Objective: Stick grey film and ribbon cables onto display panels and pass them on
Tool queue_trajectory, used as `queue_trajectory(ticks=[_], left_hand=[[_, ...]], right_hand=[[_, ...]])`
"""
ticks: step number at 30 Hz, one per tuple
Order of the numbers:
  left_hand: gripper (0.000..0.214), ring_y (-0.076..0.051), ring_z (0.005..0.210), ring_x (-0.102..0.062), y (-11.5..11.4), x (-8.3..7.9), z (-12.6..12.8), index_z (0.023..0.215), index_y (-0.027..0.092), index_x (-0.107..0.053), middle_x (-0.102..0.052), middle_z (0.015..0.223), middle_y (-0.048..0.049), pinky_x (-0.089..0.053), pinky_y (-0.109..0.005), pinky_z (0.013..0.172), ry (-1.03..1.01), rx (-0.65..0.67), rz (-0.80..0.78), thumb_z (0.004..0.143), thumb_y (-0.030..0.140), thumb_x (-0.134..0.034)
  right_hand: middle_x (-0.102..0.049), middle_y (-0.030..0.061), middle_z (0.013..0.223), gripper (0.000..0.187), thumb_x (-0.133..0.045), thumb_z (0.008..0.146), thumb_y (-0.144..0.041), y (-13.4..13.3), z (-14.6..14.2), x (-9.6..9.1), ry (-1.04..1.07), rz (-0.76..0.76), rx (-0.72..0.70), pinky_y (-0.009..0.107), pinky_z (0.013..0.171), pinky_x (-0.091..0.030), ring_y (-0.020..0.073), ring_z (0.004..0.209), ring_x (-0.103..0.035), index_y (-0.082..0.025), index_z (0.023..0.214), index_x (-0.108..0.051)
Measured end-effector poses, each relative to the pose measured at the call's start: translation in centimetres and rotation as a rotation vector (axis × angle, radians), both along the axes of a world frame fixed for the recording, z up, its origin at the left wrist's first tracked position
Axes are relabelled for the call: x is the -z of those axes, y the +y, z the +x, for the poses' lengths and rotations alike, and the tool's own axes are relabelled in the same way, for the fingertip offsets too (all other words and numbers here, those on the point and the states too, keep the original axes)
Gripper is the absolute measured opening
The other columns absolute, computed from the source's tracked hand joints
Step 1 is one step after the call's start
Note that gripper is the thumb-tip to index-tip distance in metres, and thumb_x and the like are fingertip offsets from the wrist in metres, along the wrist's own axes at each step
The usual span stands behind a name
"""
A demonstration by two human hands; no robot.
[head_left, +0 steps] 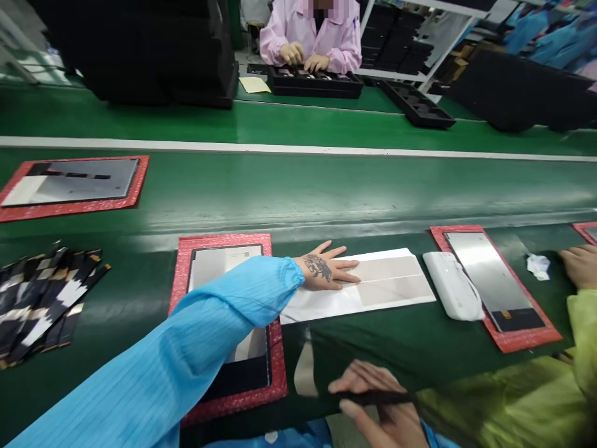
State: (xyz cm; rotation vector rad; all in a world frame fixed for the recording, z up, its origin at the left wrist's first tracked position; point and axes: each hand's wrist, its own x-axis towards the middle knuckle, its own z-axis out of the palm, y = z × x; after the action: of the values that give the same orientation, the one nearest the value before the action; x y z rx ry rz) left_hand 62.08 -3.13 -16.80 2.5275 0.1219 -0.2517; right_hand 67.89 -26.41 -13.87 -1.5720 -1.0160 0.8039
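My left hand, in a blue sleeve, lies flat with fingers spread on white sheets on the green bench. The sleeve crosses a red foam tray that holds a flat grey panel. My right hand is at the bottom edge. Its fingers are closed on the edge of a thin dark glossy sheet held level above the bench.
Black-and-white strips are piled at left. A second red tray with a panel sits on the belt. At right are a white device, another red tray and a co-worker's hand. A person in pink works at black trays.
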Motion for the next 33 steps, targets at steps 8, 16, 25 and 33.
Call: queue_trajectory(ticks=[8,16,25,33], left_hand=[[0.029,-0.023,0.121,-0.056,-2.0,-6.6,-6.1,0.119,0.017,-0.066,-0.063,0.13,-0.0103,-0.041,-0.035,0.106,-0.417,-0.428,-0.106,0.094,0.029,-0.056],[0.051,-0.006,0.037,-0.04,-11.1,-4.1,-22.0,0.069,0.019,-0.049,-0.054,0.055,0.0046,-0.025,-0.019,0.035,-0.088,-1.211,-1.124,0.076,0.069,-0.056],[0.056,-0.005,0.036,-0.045,-13.4,-2.1,-23.8,0.066,0.018,-0.049,-0.054,0.053,0.004,-0.028,-0.016,0.033,-0.201,-1.302,-1.561,0.056,0.064,-0.08],[0.04,-0.015,0.06,-0.061,-13.5,0.5,-24.9,0.064,0.02,-0.059,-0.061,0.06,0.0018,-0.05,-0.025,0.056,-0.461,-1.312,-1.37,0.058,0.049,-0.085]], right_hand=[[-0.074,0.002,0.074,0.018,-0.083,0.069,-0.033,0.4,-2.3,0.6,0.251,-0.063,0.157,0.027,0.043,-0.056,0.0197,0.053,-0.066,-0.029,0.078,-0.068],[-0.074,0.0038,0.073,0.022,-0.085,0.066,-0.033,2.5,-6.1,0.8,0.364,0.0,0.174,0.028,0.044,-0.055,0.0189,0.053,-0.063,-0.027,0.077,-0.066],[-0.074,0.0024,0.072,0.021,-0.084,0.067,-0.033,2.3,-9.0,0.4,0.304,0.048,0.11,0.025,0.044,-0.055,0.0193,0.055,-0.066,-0.029,0.077,-0.067],[-0.076,-0.0004,0.072,0.019,-0.084,0.064,-0.039,2.5,-9.0,1.6,0.305,0.091,0.132,0.033,0.038,-0.055,0.023,0.046,-0.063,-0.035,0.076,-0.069]])
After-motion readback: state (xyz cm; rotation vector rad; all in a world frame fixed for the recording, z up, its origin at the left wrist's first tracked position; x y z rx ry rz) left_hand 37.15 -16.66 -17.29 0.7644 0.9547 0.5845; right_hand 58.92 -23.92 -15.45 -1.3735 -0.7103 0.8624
